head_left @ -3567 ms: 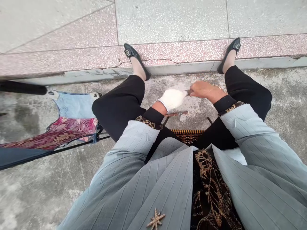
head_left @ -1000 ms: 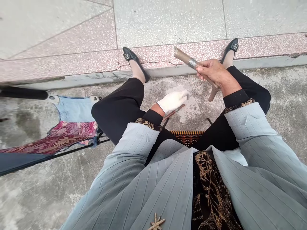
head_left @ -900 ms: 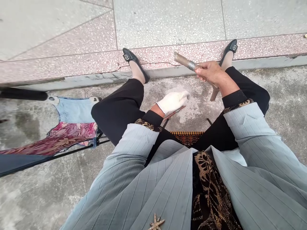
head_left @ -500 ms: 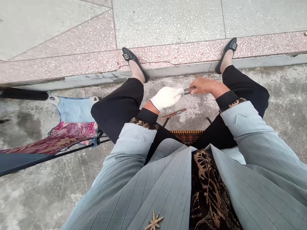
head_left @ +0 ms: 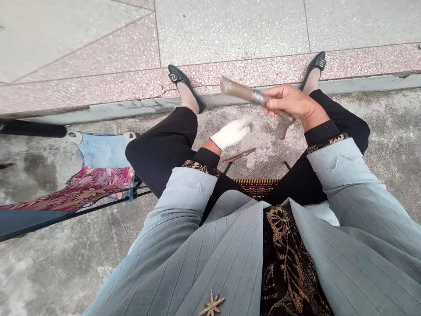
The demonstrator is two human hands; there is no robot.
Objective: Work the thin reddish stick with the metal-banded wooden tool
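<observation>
Sitting closest, a woven basket's rim (head_left: pixel 258 183) shows, and just beyond it lies a thin reddish rod (head_left: pixel 239 155). The white-gloved left hand (head_left: pixel 230 134) hovers low, fingers pressed together, over pale powder (head_left: pixel 263 142) on the concrete (head_left: pixel 388 131). The bare right hand (head_left: pixel 289 103) curls its fingers around a wooden shaft (head_left: pixel 241 92) held up in the air, with a metal collar (head_left: pixel 258 96). It looks light and stiff, best held just below the collar. No writing is legible.
</observation>
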